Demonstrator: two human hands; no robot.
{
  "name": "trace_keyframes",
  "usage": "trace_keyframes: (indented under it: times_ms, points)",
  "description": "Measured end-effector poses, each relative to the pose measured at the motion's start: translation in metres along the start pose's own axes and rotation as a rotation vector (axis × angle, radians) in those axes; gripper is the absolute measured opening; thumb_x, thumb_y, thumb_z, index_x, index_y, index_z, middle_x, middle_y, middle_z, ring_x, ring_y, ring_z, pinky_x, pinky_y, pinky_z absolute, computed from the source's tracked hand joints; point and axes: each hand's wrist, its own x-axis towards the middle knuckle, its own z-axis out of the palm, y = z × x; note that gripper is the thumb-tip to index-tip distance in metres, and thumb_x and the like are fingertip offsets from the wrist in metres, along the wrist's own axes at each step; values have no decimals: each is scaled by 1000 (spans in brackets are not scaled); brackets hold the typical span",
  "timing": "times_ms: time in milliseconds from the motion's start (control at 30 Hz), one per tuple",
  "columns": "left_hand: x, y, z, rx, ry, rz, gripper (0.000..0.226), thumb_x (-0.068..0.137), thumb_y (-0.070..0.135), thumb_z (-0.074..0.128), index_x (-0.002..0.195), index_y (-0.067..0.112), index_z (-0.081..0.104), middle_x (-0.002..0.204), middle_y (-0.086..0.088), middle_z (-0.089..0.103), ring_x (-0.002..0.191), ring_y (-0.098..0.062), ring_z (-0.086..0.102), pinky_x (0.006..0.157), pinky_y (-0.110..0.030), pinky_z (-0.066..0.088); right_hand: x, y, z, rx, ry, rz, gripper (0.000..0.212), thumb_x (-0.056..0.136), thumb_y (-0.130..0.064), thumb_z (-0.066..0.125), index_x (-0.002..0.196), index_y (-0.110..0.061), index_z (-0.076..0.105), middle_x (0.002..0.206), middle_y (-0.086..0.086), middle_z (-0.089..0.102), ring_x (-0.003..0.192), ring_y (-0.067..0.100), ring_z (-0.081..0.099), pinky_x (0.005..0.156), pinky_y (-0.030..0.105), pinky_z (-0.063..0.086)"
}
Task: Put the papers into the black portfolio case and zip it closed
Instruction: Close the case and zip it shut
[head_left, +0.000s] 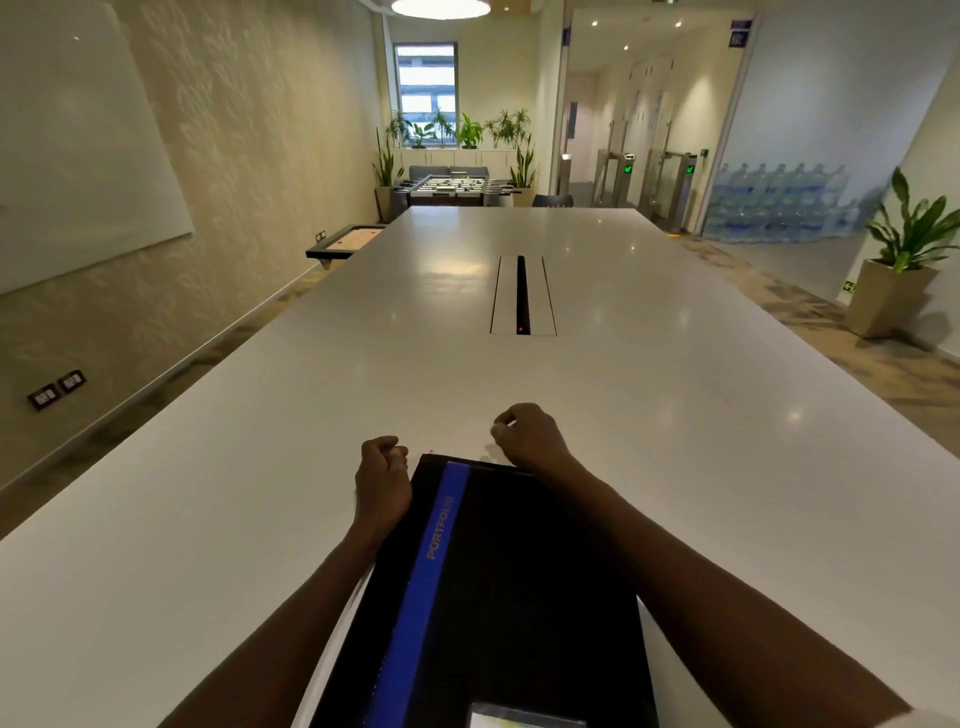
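The black portfolio case (519, 571) lies flat on the white table (467, 374), near its front edge, closed. It has a blue stripe with orange lettering down its left side. My left hand (382, 483) sits at the case's far left corner, its fingers curled against the edge there. My right hand (527, 436) is just past the case's far edge and pinches a small pale zipper pull (500, 428) between thumb and fingertips. No loose papers are in view. A thin white strip (332, 634) shows along the case's left side; I cannot tell whether it is paper.
A cable slot (522, 296) with a black gap runs down the middle of the long table. A whiteboard (78, 156) hangs on the left wall. A potted plant (904, 260) stands on the floor to the right. A foosball table (452, 187) is beyond the far end.
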Motion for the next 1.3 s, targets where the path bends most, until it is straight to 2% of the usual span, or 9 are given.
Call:
trace_keyframes:
  times_ms: [200, 467, 567, 767, 833, 967, 1067, 1167, 1300]
  points:
    - [-22, 7, -15, 68, -27, -61, 22, 97, 17, 42, 116, 17, 51, 115, -5, 64, 104, -21, 61, 90, -38, 48, -81, 36, -47, -111, 162, -125, 29, 87, -23, 60, 115, -13, 64, 112, 3, 69, 102, 19, 63, 84, 27, 45]
    - [-72, 12, -40, 162, -30, -73, 23, 95, 19, 50, 118, 17, 53, 108, -2, 62, 90, -16, 57, 70, -26, 38, -191, 71, -44, -201, 116, -78, 47, 87, -27, 66, 130, -15, 54, 124, 10, 58, 113, 23, 56, 87, 24, 42]
    - [-96, 14, -55, 168, -56, -82, 26, 93, 22, 54, 119, 18, 53, 107, 1, 61, 87, -12, 58, 64, -21, 38, -219, 74, -36, -239, 119, -6, 58, 86, -32, 66, 135, -13, 43, 125, 12, 53, 114, 26, 53, 90, 31, 48]
    - [-137, 14, -91, 234, -107, -106, 35, 89, 26, 63, 121, 14, 54, 109, -5, 65, 97, -21, 62, 86, -36, 49, -256, 81, -30, -227, 86, 110, 63, 87, -42, 64, 132, -8, 36, 122, 11, 54, 104, 24, 60, 72, 23, 46]
    - [-148, 17, -100, 300, -98, -127, 41, 88, 29, 65, 123, 12, 53, 106, -3, 64, 95, -20, 60, 85, -35, 47, -265, 84, -29, -194, 68, 125, 62, 88, -43, 63, 129, -7, 36, 117, 9, 59, 92, 19, 63, 65, 20, 45]
    - [-167, 17, -112, 412, -82, -158, 44, 87, 35, 65, 122, 8, 60, 121, -9, 62, 105, -23, 59, 88, -34, 46, -277, 85, -24, -164, 73, 135, 48, 88, -45, 63, 114, -12, 39, 94, -6, 57, 64, 3, 46, 47, 9, 30]
    - [-177, 15, -112, 385, -126, -143, 39, 88, 28, 66, 119, 5, 64, 120, -11, 65, 106, -26, 62, 91, -38, 51, -283, 81, -17, -153, 110, 154, 36, 90, -44, 60, 101, -16, 40, 102, 2, 60, 71, 9, 49, 52, 17, 34]
    - [-182, 14, -112, 338, -124, -139, 38, 86, 19, 69, 120, 3, 64, 118, -15, 67, 105, -29, 64, 95, -41, 51, -292, 74, -5, -135, 169, 161, 37, 93, -42, 54, 112, -13, 42, 110, 10, 55, 91, 23, 59, 68, 25, 41]
    - [-179, 11, -119, 199, -112, -187, 34, 87, 14, 69, 119, 4, 64, 111, -13, 69, 89, -22, 66, 69, -26, 53, -299, 62, 7, -166, 215, 131, 54, 95, -41, 53, 134, -7, 38, 118, 14, 54, 102, 27, 61, 73, 26, 46]
